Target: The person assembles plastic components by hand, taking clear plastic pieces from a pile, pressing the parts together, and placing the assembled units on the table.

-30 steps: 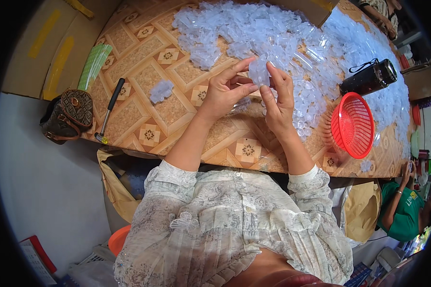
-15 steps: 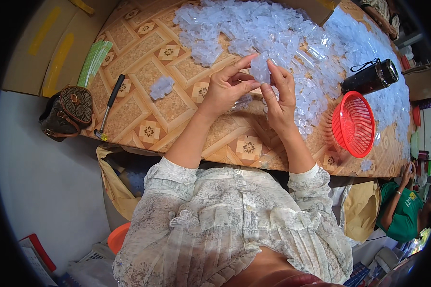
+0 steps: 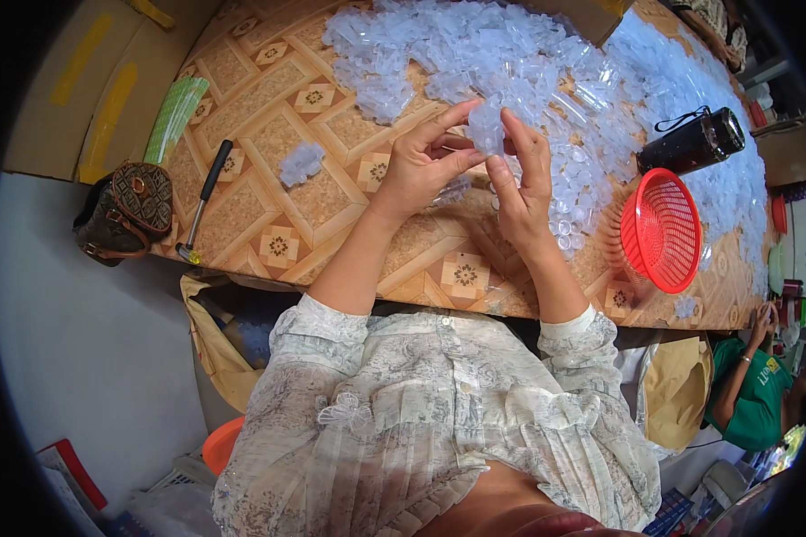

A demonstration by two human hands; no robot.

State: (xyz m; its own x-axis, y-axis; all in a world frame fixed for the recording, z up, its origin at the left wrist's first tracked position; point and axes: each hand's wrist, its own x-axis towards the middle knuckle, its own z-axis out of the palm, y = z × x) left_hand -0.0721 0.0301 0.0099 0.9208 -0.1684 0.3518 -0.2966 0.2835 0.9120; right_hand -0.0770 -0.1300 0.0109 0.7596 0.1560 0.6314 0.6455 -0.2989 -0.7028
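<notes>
Between my two hands, above the table, is a clear plastic piece (image 3: 486, 127) with a rounded, lobed outline. My left hand (image 3: 428, 159) pinches its left side between thumb and fingers. On the other side, my right hand (image 3: 526, 170) grips it with thumb and forefinger. Small round clear plastic pieces (image 3: 570, 201) lie loose just right of my right hand. Behind my hands spreads a big heap of clear plastic parts (image 3: 475, 49). A separate little cluster of clear plastic (image 3: 302, 164) rests on the table to the left.
A red plastic basket (image 3: 661, 231) stands at right, with a black flask (image 3: 692, 143) lying behind it. A hammer (image 3: 208, 192) and a brown patterned bag (image 3: 130, 210) are at left, near a cardboard box (image 3: 90, 80). At far right is a person in green (image 3: 752, 394).
Both hands keep the clear plastic piece at the same spot; the piece looks slightly turned between the fingers. Otherwise the scene stays the same.
</notes>
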